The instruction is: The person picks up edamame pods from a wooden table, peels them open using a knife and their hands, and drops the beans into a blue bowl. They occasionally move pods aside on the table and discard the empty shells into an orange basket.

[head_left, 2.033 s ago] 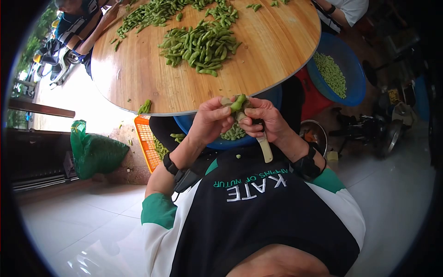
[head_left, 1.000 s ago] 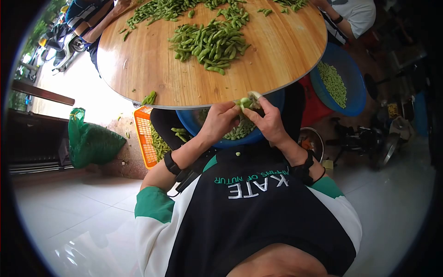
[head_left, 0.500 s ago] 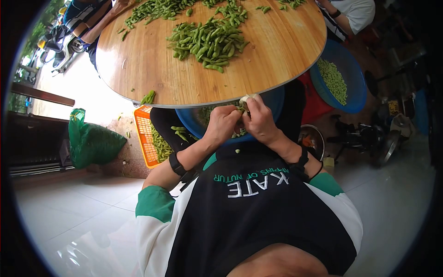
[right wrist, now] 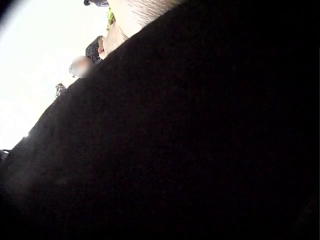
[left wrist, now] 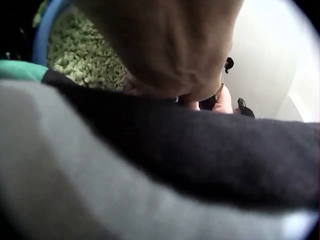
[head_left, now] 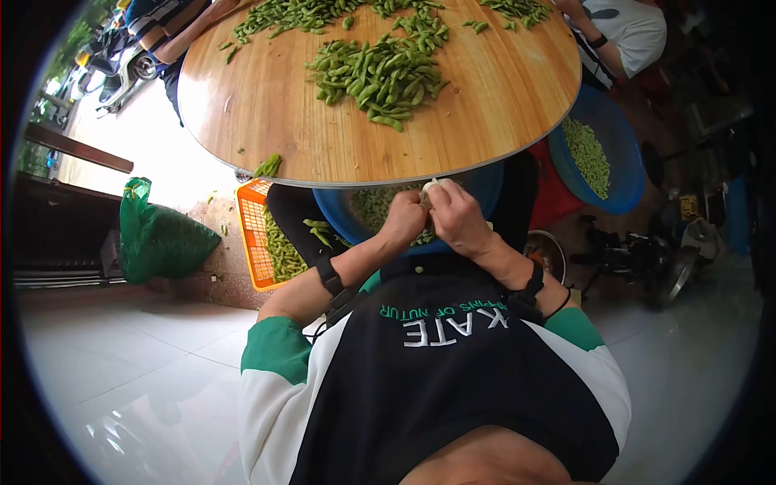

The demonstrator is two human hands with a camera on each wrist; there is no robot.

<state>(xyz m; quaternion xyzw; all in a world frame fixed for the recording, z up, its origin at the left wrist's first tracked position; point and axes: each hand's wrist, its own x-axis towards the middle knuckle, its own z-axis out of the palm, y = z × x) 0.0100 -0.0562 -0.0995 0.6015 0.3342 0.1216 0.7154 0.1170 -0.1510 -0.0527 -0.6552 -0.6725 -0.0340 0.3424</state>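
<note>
Now, both hands: my left hand (head_left: 406, 218) and right hand (head_left: 457, 217) meet just under the rim of the round wooden surface (head_left: 517, 81), above the near blue basin (head_left: 335, 217).
Left grip: fingers curled in against the pale pod (head_left: 431, 187); I judge it pinches the pod, though the fingertips are hidden.
Right grip: fingers and thumb curled round the same pod, its pale tip poking out above the knuckles.
Wrist views: the left shows shelled beans (left wrist: 82, 50) in the basin under the hand; the right is blocked by dark cloth.
Done so far: two blue basins hold shelled beans, the near one under my hands and a second basin (head_left: 626, 174) to the right; an orange crate (head_left: 250, 242) by my knee holds what look like emptied pods.
Left to do: one large heap of unshelled pods (head_left: 380, 77) sits mid-surface, more are spread along the far edge, and one stray cluster (head_left: 268, 166) lies at the near-left rim. I judge plenty remains.
Count: two hands, one pod in work, two basins, one crate, one green sack (head_left: 158, 238) on the floor.
</note>
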